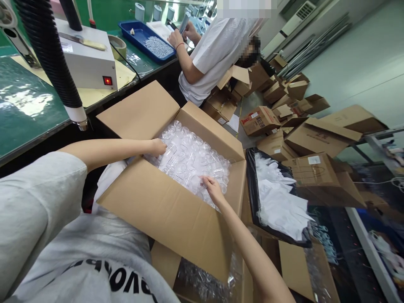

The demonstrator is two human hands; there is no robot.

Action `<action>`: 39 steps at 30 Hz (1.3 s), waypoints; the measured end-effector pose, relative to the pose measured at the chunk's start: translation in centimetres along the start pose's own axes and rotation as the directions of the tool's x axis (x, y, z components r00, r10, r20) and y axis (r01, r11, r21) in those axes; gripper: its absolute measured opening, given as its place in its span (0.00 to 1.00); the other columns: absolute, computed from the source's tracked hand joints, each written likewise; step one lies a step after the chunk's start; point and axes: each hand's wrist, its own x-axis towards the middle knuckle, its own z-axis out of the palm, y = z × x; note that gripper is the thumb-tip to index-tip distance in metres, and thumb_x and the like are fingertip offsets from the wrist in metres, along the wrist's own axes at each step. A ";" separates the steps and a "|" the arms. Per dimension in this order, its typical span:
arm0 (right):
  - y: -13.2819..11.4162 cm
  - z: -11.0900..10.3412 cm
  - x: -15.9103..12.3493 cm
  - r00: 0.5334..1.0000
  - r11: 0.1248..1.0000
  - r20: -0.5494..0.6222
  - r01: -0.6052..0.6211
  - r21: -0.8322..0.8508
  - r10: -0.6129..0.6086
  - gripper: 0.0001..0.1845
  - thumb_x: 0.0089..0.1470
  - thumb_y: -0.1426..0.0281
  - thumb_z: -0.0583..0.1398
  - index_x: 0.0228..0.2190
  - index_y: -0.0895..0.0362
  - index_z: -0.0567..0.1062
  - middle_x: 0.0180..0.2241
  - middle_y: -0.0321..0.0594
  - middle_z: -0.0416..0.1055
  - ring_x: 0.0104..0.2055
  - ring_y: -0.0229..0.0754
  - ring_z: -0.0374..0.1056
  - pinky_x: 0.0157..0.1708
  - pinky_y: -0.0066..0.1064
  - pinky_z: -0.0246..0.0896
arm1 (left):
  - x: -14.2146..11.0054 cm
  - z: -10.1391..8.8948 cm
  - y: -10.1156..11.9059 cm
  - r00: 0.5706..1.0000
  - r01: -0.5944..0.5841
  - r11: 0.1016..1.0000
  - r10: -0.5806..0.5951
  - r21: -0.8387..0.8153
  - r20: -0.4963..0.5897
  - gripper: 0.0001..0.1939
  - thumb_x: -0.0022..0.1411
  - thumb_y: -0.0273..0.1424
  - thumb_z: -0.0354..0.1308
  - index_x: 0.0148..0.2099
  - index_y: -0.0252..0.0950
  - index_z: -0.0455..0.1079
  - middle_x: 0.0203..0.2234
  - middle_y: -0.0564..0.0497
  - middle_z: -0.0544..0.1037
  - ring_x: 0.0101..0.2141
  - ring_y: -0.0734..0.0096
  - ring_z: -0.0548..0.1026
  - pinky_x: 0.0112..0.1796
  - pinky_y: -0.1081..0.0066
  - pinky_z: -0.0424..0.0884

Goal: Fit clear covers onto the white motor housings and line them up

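Observation:
In front of me stands an open cardboard box (164, 204) with its flaps folded out. It is full of clear plastic cups or caps (189, 158), rounded and shiny; their exact kind is hard to tell. My left hand (159, 147) reaches over the box's left side, fingers curled down among the clear pieces; what it grips, if anything, is hidden. Above the pieces near the close flap, my right hand (212, 188) has thumb and fingers pinched together. Something small may be at those fingertips, too small to name.
On the green bench to the left are a white machine (88, 59) with a lit red switch, a black flexible hose (47, 50) and a blue tray (139, 35) of small pieces. A co-worker (211, 50) works there. To the right are a black-lined bin (277, 198) with white sheets and several cardboard boxes (315, 139).

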 end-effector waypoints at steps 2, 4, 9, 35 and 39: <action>-0.5 -0.3 -0.3 1.000 1.000 0.004 0.000 -0.007 0.000 0.33 0.51 0.38 0.58 0.30 0.54 0.82 0.32 0.45 0.77 0.37 0.51 0.70 0.41 0.42 0.66 | 0.1 0.0 -0.3 0.999 -0.020 1.000 0.020 -0.013 0.032 0.08 0.50 0.29 0.73 0.33 0.34 0.79 0.40 0.41 0.81 0.40 0.61 0.79 0.40 0.70 0.70; -0.9 -0.8 -0.4 1.000 1.000 -0.004 0.005 -0.014 -0.005 0.30 0.48 0.39 0.62 0.30 0.53 0.83 0.35 0.46 0.79 0.41 0.53 0.71 0.45 0.43 0.64 | 0.1 0.1 -0.4 0.998 -0.027 0.999 0.029 -0.031 0.064 0.08 0.55 0.31 0.72 0.35 0.34 0.78 0.41 0.43 0.81 0.40 0.64 0.78 0.43 0.67 0.73; -0.9 -1.3 -0.8 0.999 0.999 -0.009 -0.034 0.005 0.034 0.33 0.53 0.37 0.55 0.29 0.53 0.81 0.34 0.46 0.77 0.45 0.55 0.70 0.46 0.43 0.63 | -0.4 0.9 0.9 0.996 0.025 0.995 -0.018 -0.095 0.082 0.12 0.70 0.37 0.60 0.48 0.33 0.74 0.45 0.46 0.79 0.44 0.66 0.78 0.48 0.59 0.77; -2.7 -3.2 -1.6 0.981 0.986 -0.183 0.031 -0.163 -0.061 0.29 0.59 0.39 0.50 0.31 0.52 0.66 0.25 0.34 0.63 0.28 0.42 0.61 0.30 0.33 0.57 | -1.0 0.8 2.3 0.971 -0.220 0.972 0.227 -0.084 0.080 0.05 0.67 0.28 0.63 0.45 0.36 0.76 0.50 0.46 0.78 0.50 0.63 0.76 0.51 0.60 0.75; -4.0 -4.5 0.8 0.990 0.947 -0.125 0.016 -0.322 -0.059 0.29 0.69 0.46 0.40 0.38 0.52 0.69 0.28 0.36 0.67 0.28 0.42 0.65 0.29 0.32 0.60 | 0.0 2.0 1.6 0.965 -0.240 0.970 0.244 -0.046 0.097 0.13 0.71 0.36 0.59 0.53 0.35 0.73 0.52 0.44 0.77 0.49 0.63 0.77 0.50 0.58 0.77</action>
